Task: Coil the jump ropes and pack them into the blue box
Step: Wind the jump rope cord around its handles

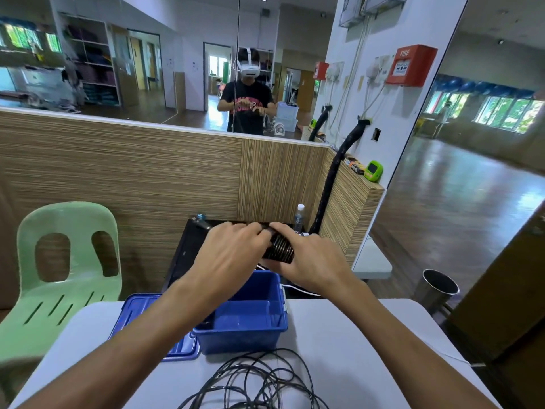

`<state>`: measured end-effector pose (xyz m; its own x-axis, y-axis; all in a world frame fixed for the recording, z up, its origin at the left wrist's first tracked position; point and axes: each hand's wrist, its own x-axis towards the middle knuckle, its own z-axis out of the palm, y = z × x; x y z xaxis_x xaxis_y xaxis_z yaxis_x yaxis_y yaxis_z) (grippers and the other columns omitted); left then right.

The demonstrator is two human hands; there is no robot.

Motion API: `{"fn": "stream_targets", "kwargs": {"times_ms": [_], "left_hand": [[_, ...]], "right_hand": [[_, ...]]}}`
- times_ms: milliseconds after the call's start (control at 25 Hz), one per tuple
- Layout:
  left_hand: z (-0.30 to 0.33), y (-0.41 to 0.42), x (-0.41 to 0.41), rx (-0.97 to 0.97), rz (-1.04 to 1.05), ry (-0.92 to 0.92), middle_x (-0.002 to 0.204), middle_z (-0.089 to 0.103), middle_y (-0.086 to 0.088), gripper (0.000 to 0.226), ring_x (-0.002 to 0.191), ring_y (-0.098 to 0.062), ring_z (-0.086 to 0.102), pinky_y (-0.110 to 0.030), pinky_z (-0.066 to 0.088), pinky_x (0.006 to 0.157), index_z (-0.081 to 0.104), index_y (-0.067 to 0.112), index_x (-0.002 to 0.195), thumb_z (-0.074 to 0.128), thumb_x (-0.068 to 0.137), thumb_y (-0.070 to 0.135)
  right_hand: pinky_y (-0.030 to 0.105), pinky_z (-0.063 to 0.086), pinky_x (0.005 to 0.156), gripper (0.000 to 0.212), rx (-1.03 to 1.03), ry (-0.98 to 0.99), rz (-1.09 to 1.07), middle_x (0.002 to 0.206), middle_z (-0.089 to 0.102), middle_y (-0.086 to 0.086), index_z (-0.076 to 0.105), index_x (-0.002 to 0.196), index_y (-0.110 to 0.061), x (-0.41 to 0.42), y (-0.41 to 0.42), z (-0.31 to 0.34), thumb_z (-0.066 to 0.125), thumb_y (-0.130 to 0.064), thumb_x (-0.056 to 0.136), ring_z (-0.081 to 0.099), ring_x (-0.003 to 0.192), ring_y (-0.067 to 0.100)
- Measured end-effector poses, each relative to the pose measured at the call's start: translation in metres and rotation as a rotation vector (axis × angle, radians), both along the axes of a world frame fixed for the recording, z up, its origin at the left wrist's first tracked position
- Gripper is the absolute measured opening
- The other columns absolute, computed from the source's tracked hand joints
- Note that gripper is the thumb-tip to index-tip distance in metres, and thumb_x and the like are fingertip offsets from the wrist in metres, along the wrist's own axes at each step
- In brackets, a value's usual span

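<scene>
One blue box (244,323) stands open on the white table (348,349), its blue lid (132,314) lying flat just to its left; contents mostly hidden by the forearm. Both hands are raised above the box: left hand (227,258) and right hand (309,261) curl round a black coiled bundle (280,249) held between them. Loose black jump rope (259,379) sprawls on the table in front of the box. Green chair (65,273) stands left; wood-grain partition (147,172) and mirror wall (147,69) behind.

Both forearms stretched forward, converging. Left hand (233,255) palm down, fingers curled — gripping dark ribbed handles (278,249). Right hand (306,261) clasps same handles from right — fingertips meeting.
</scene>
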<state>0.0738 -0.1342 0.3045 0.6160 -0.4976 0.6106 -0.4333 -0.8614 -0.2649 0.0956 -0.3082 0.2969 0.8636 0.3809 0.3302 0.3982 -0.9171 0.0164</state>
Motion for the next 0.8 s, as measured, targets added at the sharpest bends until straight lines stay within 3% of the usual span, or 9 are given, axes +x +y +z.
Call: {"fn": "stream_targets", "kwargs": {"times_ms": [120, 280, 400, 480, 560, 680, 800], "left_hand": [[-0.004, 0.002, -0.010, -0.213, 0.060, -0.029, 0.067, 0.060, 0.002, 0.019, 0.058, -0.020, 0.062, -0.028, 0.036, 0.045, 0.071, 0.018, 0.087, 0.083, 0.072, 0.018], [-0.021, -0.010, -0.019, -0.343, 0.094, -0.064, 0.074, 0.058, -0.003, 0.047, 0.064, -0.021, 0.055, -0.029, 0.040, 0.051, 0.068, 0.005, 0.115, 0.083, 0.070, 0.004], [-0.043, -0.016, -0.029, -0.730, -0.055, 0.093, 0.083, 0.062, 0.004, 0.035, 0.071, -0.010, 0.054, -0.022, 0.044, 0.062, 0.064, 0.007, 0.124, 0.066, 0.089, 0.008], [-0.051, -0.017, -0.036, -1.093, -0.099, 0.211, 0.081, 0.066, 0.012, 0.026, 0.072, -0.002, 0.060, -0.009, 0.042, 0.067, 0.069, 0.015, 0.117, 0.062, 0.092, 0.014], [-0.057, -0.018, -0.039, -1.289, -0.063, 0.335, 0.072, 0.068, 0.013, 0.018, 0.071, 0.001, 0.064, -0.007, 0.043, 0.062, 0.073, 0.021, 0.106, 0.064, 0.091, 0.018], [-0.052, -0.018, -0.040, -1.361, -0.107, 0.518, 0.066, 0.068, 0.007, 0.010, 0.062, -0.002, 0.060, -0.013, 0.043, 0.056, 0.073, 0.028, 0.091, 0.064, 0.091, 0.024], [-0.043, -0.023, -0.044, -1.293, -0.117, 0.525, 0.066, 0.067, 0.007, 0.011, 0.062, -0.006, 0.060, -0.015, 0.045, 0.053, 0.070, 0.025, 0.083, 0.062, 0.091, 0.025]], "right_hand": [[0.032, 0.044, 0.065, 0.076, 0.042, -0.048, 0.001, 0.102, 0.071, 0.000, 0.026, 0.148, -0.040, 0.003, 0.006, 0.004, 0.043, -0.077, 0.085, 0.067, 0.092, 0.025], [0.036, 0.052, 0.071, 0.069, 0.144, -0.069, 0.001, 0.099, 0.072, 0.002, 0.032, 0.143, -0.042, 0.011, 0.011, 0.006, 0.047, -0.073, 0.084, 0.068, 0.089, 0.028], [0.036, 0.052, 0.070, 0.071, 0.190, -0.063, -0.014, 0.097, 0.072, 0.001, 0.033, 0.143, -0.041, 0.015, 0.009, -0.001, 0.047, -0.073, 0.081, 0.068, 0.089, 0.028], [0.038, 0.055, 0.071, 0.072, 0.245, -0.057, -0.044, 0.097, 0.072, 0.002, 0.033, 0.143, -0.042, 0.016, 0.005, -0.003, 0.049, -0.074, 0.080, 0.068, 0.088, 0.028], [0.039, 0.056, 0.073, 0.073, 0.239, -0.066, -0.047, 0.097, 0.072, 0.001, 0.033, 0.144, -0.041, 0.017, 0.001, -0.006, 0.051, -0.073, 0.081, 0.068, 0.087, 0.026], [0.034, 0.054, 0.072, 0.069, 0.292, -0.019, -0.039, 0.094, 0.072, -0.003, 0.038, 0.141, -0.041, 0.017, -0.004, -0.009, 0.056, -0.070, 0.082, 0.068, 0.086, 0.022], [0.030, 0.051, 0.064, 0.068, 0.333, 0.066, -0.054, 0.091, 0.069, -0.008, 0.040, 0.137, -0.045, 0.019, -0.001, -0.017, 0.057, -0.075, 0.079, 0.066, 0.082, 0.017]]}}
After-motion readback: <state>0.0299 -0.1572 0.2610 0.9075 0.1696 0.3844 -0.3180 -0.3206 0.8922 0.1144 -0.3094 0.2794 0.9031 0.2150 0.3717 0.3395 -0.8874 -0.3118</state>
